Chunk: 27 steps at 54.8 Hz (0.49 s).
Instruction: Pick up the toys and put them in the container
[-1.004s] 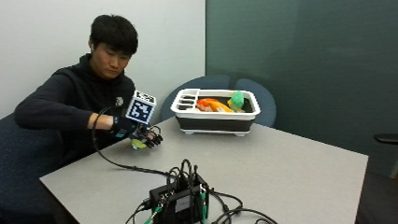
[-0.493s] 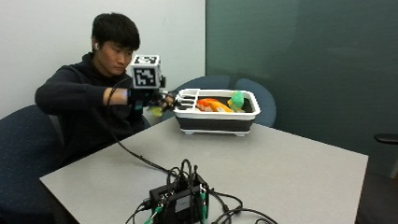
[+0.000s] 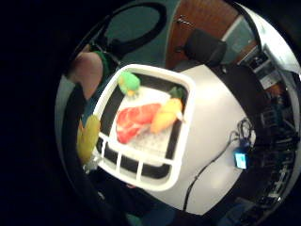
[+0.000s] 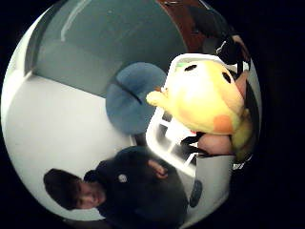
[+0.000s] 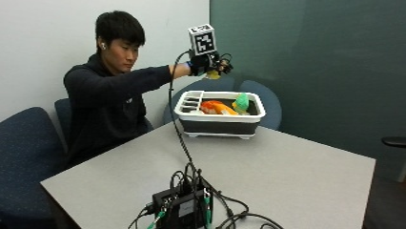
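Observation:
My gloved right hand (image 5: 206, 63) is raised high above the white container (image 5: 218, 125) at the table's far side, and its fingers grip a yellow plush toy (image 5: 215, 74). The same yellow plush toy (image 4: 207, 102) fills much of the thumb side palm view, pressed against a finger (image 4: 217, 143). Looking down from the palm, the container (image 3: 176, 167) holds a red toy (image 3: 134, 121), an orange carrot toy (image 3: 165, 115) and a green toy (image 3: 128, 82). From the outside, the orange and red toys (image 5: 216, 107) and the green toy (image 5: 241, 102) show over the rim.
A black box with a tangle of cables (image 5: 187, 202) lies at the table's near edge, one cable running up to my hand. Blue chairs (image 5: 28, 143) stand around the grey table (image 5: 285, 167). The person's other arm stays low, out of sight.
My hand has risen from the table surface with the yellow plush toy and moved right, to a spot above the container. The outside camera's picture is unchanged otherwise.

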Each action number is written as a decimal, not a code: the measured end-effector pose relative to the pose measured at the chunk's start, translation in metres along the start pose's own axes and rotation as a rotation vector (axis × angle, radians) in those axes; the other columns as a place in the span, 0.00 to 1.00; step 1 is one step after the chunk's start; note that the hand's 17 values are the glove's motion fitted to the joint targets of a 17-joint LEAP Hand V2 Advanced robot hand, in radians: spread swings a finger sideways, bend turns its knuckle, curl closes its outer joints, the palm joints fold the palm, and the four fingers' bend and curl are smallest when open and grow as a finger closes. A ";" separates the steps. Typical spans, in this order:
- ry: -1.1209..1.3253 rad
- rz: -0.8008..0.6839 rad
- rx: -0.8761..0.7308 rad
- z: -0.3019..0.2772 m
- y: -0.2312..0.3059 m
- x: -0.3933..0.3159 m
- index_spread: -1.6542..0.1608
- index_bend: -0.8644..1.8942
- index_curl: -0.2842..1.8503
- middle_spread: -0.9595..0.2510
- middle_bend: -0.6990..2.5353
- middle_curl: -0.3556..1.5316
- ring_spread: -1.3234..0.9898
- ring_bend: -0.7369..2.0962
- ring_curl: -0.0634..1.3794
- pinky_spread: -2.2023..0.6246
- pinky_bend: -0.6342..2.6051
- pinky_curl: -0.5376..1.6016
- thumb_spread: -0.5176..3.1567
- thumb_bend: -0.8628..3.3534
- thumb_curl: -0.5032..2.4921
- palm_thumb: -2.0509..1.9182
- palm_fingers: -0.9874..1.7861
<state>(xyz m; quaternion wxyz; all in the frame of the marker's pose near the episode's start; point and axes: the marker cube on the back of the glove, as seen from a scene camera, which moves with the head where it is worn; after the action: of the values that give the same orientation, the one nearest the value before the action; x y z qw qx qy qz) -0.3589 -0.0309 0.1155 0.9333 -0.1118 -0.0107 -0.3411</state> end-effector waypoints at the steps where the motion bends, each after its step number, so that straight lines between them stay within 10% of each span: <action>1: 0.054 0.025 -0.008 0.004 -0.005 0.003 0.82 0.57 0.46 0.54 0.38 0.42 0.41 0.41 0.23 0.73 0.35 0.41 0.44 0.22 0.40 0.71 0.53; 5: 0.311 0.210 -0.094 0.022 -0.021 0.023 0.81 0.55 0.46 0.55 0.36 0.41 0.41 0.41 0.24 0.73 0.37 0.42 0.45 0.22 0.40 0.70 0.50; 12: 0.184 0.120 -0.210 0.027 -0.012 0.033 0.82 0.43 0.43 0.70 0.26 0.37 0.48 0.37 0.24 0.76 0.45 0.46 0.47 0.19 0.37 0.65 0.27; 27: -0.007 0.155 0.029 -0.021 0.045 0.091 0.80 0.39 0.37 0.79 0.25 0.32 0.54 0.35 0.22 0.78 0.43 0.44 0.49 0.20 0.33 0.61 0.32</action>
<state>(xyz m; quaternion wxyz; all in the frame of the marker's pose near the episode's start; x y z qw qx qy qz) -0.2615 -0.0592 0.0948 0.9584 -0.1000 -0.0103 -0.2673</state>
